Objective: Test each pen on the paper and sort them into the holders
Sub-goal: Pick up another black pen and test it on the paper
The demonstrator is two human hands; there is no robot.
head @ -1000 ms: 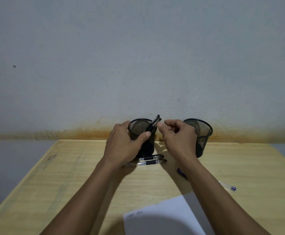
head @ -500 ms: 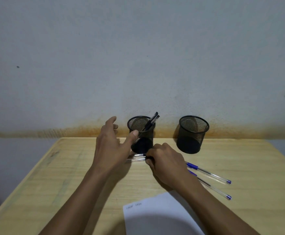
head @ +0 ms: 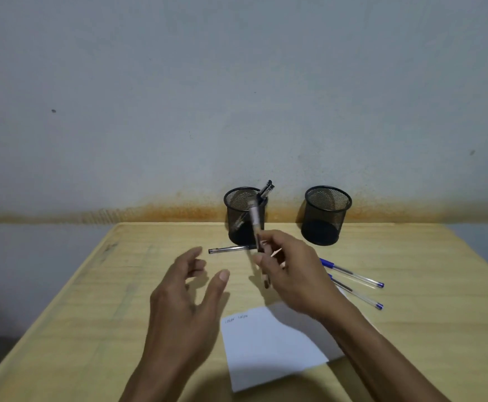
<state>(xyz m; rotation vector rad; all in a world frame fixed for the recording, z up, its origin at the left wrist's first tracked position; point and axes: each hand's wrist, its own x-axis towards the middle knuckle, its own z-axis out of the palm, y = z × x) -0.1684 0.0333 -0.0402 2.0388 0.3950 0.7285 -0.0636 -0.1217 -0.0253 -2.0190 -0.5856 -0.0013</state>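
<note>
At centre frame, the right hand (head: pixel 292 271) is pinching a black pen (head: pixel 256 227) and raising it upright over the table (head: pixel 97 300); half a second ago this hand was lying low on the table, reaching for the pens in front of the left holder (head: pixel 244 216). The pen is showing motion blur, so its cap state cannot be told. The left hand (head: pixel 184 303) is now hovering at lower centre with fingers spread and holding nothing, having come away from the left holder. Judgement: a fresh pen is being brought toward the paper (head: pixel 268 346) for testing, so the sorting is only partly done. One black pen (head: pixel 231 249) is lying on the table just in front of the left holder, which is already holding two dark pens leaning to its right rim. The right holder (head: pixel 325 216) is appearing empty at upper right of centre. Two blue pens (head: pixel 353 275) are lying right of the hand, near the paper's far corner, untested by appearance. The paper at lower centre is bearing small scribbles at its upper left. Nothing is obstructing the route to the paper, though the right forearm is covering its right edge.
</note>
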